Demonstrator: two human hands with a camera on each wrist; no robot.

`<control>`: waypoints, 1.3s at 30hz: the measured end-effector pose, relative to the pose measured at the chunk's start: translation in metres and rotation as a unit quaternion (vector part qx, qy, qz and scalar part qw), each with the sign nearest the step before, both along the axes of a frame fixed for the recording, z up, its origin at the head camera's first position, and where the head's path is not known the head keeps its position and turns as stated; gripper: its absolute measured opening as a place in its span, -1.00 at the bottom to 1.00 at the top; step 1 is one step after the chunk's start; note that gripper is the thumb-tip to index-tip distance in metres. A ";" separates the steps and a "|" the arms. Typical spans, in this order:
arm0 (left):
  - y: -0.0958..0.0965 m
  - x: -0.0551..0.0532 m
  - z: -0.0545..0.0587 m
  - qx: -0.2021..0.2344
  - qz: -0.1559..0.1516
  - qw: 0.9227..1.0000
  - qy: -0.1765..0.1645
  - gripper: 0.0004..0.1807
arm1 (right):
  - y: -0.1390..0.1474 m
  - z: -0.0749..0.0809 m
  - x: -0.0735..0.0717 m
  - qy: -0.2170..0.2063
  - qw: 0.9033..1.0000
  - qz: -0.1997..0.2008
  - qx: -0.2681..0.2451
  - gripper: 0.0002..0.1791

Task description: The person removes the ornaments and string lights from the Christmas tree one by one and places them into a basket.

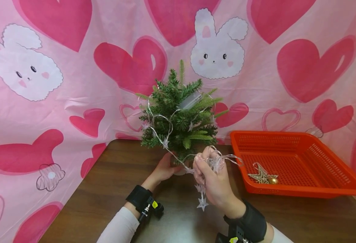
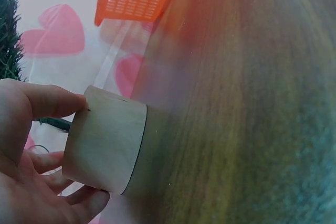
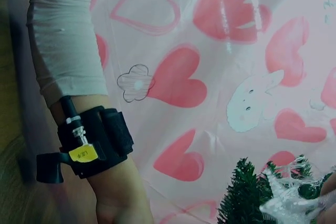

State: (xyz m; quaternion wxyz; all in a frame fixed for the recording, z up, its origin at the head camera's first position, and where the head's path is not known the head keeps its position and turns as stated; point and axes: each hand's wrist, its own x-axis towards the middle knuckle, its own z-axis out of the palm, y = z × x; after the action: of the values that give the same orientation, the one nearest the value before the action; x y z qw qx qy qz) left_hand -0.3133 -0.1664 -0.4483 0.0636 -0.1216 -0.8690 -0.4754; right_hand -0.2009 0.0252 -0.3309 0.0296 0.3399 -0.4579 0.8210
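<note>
A small artificial Christmas tree (image 1: 162, 89) stands on the table, with a wire of star string lights (image 1: 165, 143) draped across its front. The lights' clear battery box (image 1: 190, 100) lies among the upper branches. Low down, my left hand (image 1: 165, 168) grips the tree's round pale base (image 2: 107, 140), thumb and fingers on either side of it. In front of the lower right branches, my right hand (image 1: 214, 184) holds the bunched remainder of the string lights, and a few stars dangle below it. Only its fingertips show at the edge of the right wrist view, beside a clear star (image 3: 286, 203).
An orange-red plastic basket (image 1: 287, 192) stands on the table to the right. Inside it lie a glittery gold star ornament (image 1: 260, 174) and a small gold ball (image 1: 273, 181). A pink heart-and-rabbit cloth (image 1: 178, 33) hangs behind the brown wooden table (image 1: 86, 202).
</note>
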 end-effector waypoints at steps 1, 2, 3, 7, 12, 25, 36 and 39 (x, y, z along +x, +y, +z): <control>0.000 0.000 0.000 0.003 0.000 1.000 0.002 -0.36 | 0.000 0.000 0.000 -0.012 1.000 -0.005 0.004 -0.70; -0.001 0.001 -0.001 0.005 -0.002 1.000 0.006 -0.35 | 0.001 0.000 0.000 -0.025 1.000 -0.010 0.006 -0.71; -0.001 0.001 -0.001 0.007 -0.002 1.000 0.008 -0.33 | 0.002 0.000 0.000 -0.035 0.999 -0.015 0.011 -0.74; -0.002 0.001 -0.002 0.011 -0.005 1.000 0.015 -0.29 | 0.006 -0.001 -0.002 -0.081 0.994 -0.044 0.050 -0.95; -0.002 0.000 -0.003 0.002 0.001 1.000 -0.005 -0.25 | 0.012 -0.005 -0.003 -0.106 0.984 -0.072 0.120 -0.76; -0.001 -0.003 -0.005 0.005 -0.010 1.000 0.020 -0.41 | 0.012 -0.007 0.000 -0.102 0.970 -0.120 0.184 -0.59; 0.001 0.002 -0.004 -0.027 0.014 0.999 0.029 -0.35 | 0.010 -0.009 -0.001 -0.119 0.973 -0.075 0.185 -0.77; 0.001 0.003 -0.004 -0.020 0.012 1.000 0.013 -0.34 | 0.011 -0.008 -0.001 -0.131 0.973 -0.061 0.181 -0.87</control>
State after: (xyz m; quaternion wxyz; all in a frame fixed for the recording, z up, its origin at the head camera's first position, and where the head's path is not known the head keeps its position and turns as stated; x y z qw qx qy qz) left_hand -0.3103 -0.1658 -0.4523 0.0777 -0.1186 -0.8789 -0.4555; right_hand -0.2020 0.0360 -0.3393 -0.0432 0.2004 -0.6188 0.7584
